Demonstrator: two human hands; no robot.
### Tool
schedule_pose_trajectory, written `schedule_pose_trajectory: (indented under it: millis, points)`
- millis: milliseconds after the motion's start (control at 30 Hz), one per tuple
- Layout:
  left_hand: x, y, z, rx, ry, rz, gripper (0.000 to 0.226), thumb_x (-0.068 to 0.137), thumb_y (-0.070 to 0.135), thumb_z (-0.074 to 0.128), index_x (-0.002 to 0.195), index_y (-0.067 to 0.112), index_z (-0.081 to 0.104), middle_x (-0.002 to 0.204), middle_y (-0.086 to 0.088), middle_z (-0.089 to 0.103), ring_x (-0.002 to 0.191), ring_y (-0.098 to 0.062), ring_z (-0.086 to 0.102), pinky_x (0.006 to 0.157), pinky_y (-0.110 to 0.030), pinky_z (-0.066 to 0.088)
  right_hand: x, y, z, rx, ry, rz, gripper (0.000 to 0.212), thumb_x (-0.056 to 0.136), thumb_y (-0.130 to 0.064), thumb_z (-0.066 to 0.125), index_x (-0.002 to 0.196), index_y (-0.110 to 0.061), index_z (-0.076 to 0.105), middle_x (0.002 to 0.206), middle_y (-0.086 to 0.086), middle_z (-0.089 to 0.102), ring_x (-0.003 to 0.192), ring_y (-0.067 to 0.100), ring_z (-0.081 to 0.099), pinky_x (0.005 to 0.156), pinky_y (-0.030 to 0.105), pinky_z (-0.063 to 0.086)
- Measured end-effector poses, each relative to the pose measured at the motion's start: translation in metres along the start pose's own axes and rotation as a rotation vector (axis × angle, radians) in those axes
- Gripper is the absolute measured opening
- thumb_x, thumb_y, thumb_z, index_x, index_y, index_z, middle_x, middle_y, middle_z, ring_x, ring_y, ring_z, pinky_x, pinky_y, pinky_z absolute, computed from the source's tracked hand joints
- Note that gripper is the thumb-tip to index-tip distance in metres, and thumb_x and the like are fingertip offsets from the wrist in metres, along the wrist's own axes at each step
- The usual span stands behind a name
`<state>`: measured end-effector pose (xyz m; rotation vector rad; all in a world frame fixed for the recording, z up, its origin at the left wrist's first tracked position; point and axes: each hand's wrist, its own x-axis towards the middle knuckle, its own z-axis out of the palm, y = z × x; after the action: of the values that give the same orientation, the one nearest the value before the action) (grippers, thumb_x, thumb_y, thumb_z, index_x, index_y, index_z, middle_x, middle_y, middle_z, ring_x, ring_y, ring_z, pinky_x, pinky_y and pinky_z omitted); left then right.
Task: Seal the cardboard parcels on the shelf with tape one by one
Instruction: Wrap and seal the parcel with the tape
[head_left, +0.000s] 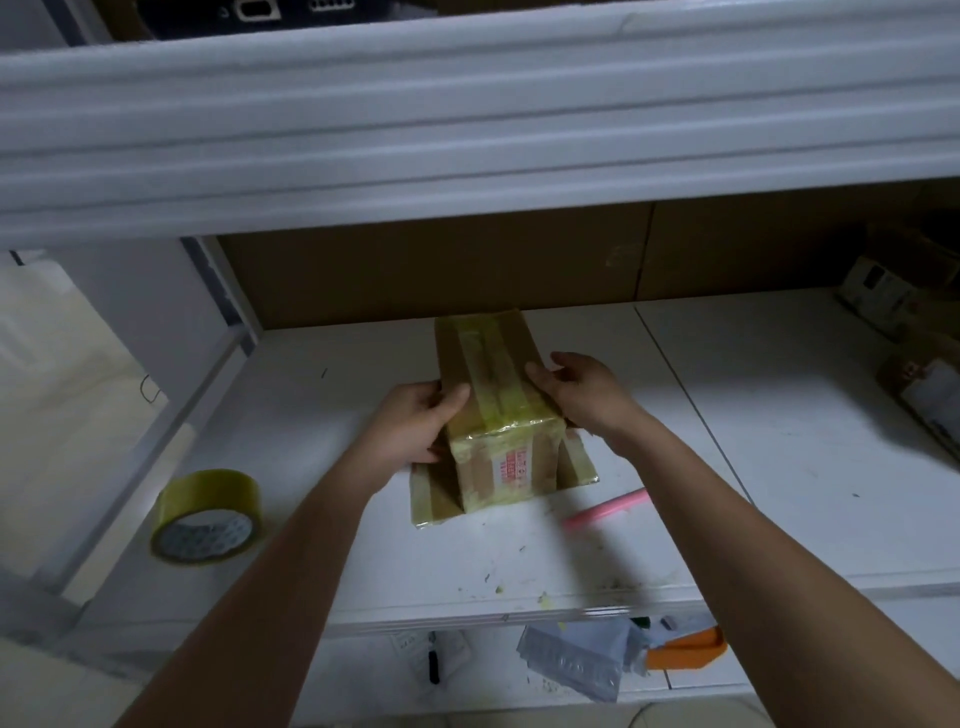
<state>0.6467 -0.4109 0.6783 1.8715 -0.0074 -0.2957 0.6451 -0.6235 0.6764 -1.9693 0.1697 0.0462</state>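
Cardboard parcel (498, 410) gripped between left hand (415, 423), right hand (587, 395).

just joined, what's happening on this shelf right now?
A person is holding a taped cardboard parcel with both hands, left hand on its left side and right hand on its right. It sits on top of a flatter parcel on the white shelf. The upper parcel already carries yellowish tape along its top and front. The tape roll lies untouched at the left, and a pink tool lies to the right.
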Motion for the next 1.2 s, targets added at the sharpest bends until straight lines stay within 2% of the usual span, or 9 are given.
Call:
schedule_pose_trajectory:
  millis: [200, 367, 433, 567, 733, 800, 933, 1033, 1200]
  points:
    - [-0.01, -0.003, 0.006, -0.208, -0.028, 0.077, 0.015, 0.096, 0.016, 0.06, 0.109, 0.022, 0.065, 0.099, 0.002, 0.077, 0.091, -0.015, 0.073, 0.067, -0.028, 0.06, -0.001, -0.004, -0.004, 0.029, -0.069, -0.022, 0.084, 0.096, -0.028, 0.061, 0.155, -0.033, 0.001, 0.093, -0.014, 0.061, 0.073, 0.001, 0.066, 0.06, 0.013, 0.051]
    - [-0.013, 0.001, 0.005, -0.188, 0.087, 0.244, 0.049, 0.09, -0.005, 0.063, 0.123, 0.031, 0.052, 0.103, 0.015, 0.069, 0.091, 0.004, 0.069, 0.076, -0.016, 0.056, -0.015, -0.017, -0.014, 0.067, -0.077, -0.137, 0.105, 0.086, -0.012, 0.068, 0.15, -0.048, -0.007, 0.097, 0.001, 0.066, 0.074, 0.008, 0.066, 0.071, 0.038, 0.061]
    - [-0.013, 0.002, 0.003, -0.208, 0.085, 0.295, 0.066, 0.089, -0.009, 0.061, 0.136, 0.034, 0.045, 0.115, 0.006, 0.068, 0.105, -0.003, 0.067, 0.084, -0.019, 0.056, -0.018, -0.022, -0.011, 0.086, -0.02, -0.21, 0.092, 0.091, -0.021, 0.067, 0.151, -0.047, 0.003, 0.096, -0.01, 0.058, 0.082, 0.01, 0.064, 0.071, 0.033, 0.061]
    - [-0.014, 0.001, 0.003, -0.206, 0.011, 0.355, 0.074, 0.09, 0.005, 0.067, 0.147, 0.037, 0.033, 0.111, -0.002, 0.074, 0.105, -0.012, 0.069, 0.084, -0.02, 0.055, -0.016, -0.019, 0.0, -0.093, 0.179, -0.302, 0.049, 0.096, -0.025, 0.059, 0.143, -0.024, 0.044, 0.112, 0.01, 0.054, 0.099, 0.025, 0.058, 0.088, 0.044, 0.053]
    - [-0.018, 0.003, -0.001, -0.497, -0.009, 0.298, 0.041, 0.09, 0.04, 0.064, 0.128, 0.028, 0.054, 0.122, -0.001, 0.069, 0.113, -0.02, 0.066, 0.088, -0.032, 0.056, -0.022, -0.004, 0.011, 0.075, 0.198, -0.452, 0.046, 0.093, 0.0, 0.056, 0.136, -0.019, 0.053, 0.112, 0.011, 0.056, 0.104, 0.018, 0.058, 0.089, 0.025, 0.051]
    - [-0.017, 0.005, -0.008, -0.566, 0.054, 0.279, 0.038, 0.089, 0.044, 0.061, 0.118, 0.021, 0.052, 0.122, -0.004, 0.067, 0.114, -0.024, 0.066, 0.095, -0.04, 0.053, -0.024, 0.002, 0.009, 0.084, 0.081, -0.49, 0.06, 0.091, 0.011, 0.048, 0.131, -0.034, 0.051, 0.123, -0.004, 0.058, 0.117, 0.008, 0.055, 0.099, 0.014, 0.043]
    - [-0.019, -0.003, -0.008, -0.405, 0.158, 0.231, 0.017, 0.096, 0.027, 0.059, 0.11, 0.019, 0.051, 0.099, 0.005, 0.073, 0.106, -0.022, 0.068, 0.093, -0.035, 0.055, -0.028, 0.02, 0.01, 0.162, -0.225, -0.348, 0.063, 0.092, -0.001, 0.055, 0.141, -0.038, 0.044, 0.139, -0.017, 0.051, 0.124, 0.003, 0.053, 0.099, 0.017, 0.045]
    - [-0.023, -0.006, -0.001, -0.323, 0.139, 0.278, 0.032, 0.097, 0.012, 0.057, 0.128, 0.014, 0.05, 0.104, 0.007, 0.074, 0.108, -0.016, 0.068, 0.097, -0.031, 0.052, -0.032, 0.022, 0.022, 0.26, -0.087, -0.346, 0.058, 0.089, -0.026, 0.07, 0.141, -0.03, 0.046, 0.133, -0.016, 0.056, 0.112, 0.005, 0.063, 0.088, 0.015, 0.05]
    - [-0.027, -0.02, -0.002, -0.181, 0.141, 0.29, 0.046, 0.093, 0.001, 0.062, 0.132, 0.016, 0.046, 0.109, -0.001, 0.074, 0.098, -0.013, 0.071, 0.083, -0.02, 0.055, -0.03, 0.03, 0.035, 0.228, 0.019, -0.39, 0.047, 0.088, -0.007, 0.069, 0.134, -0.012, 0.058, 0.12, -0.01, 0.067, 0.109, 0.008, 0.065, 0.09, 0.019, 0.05]
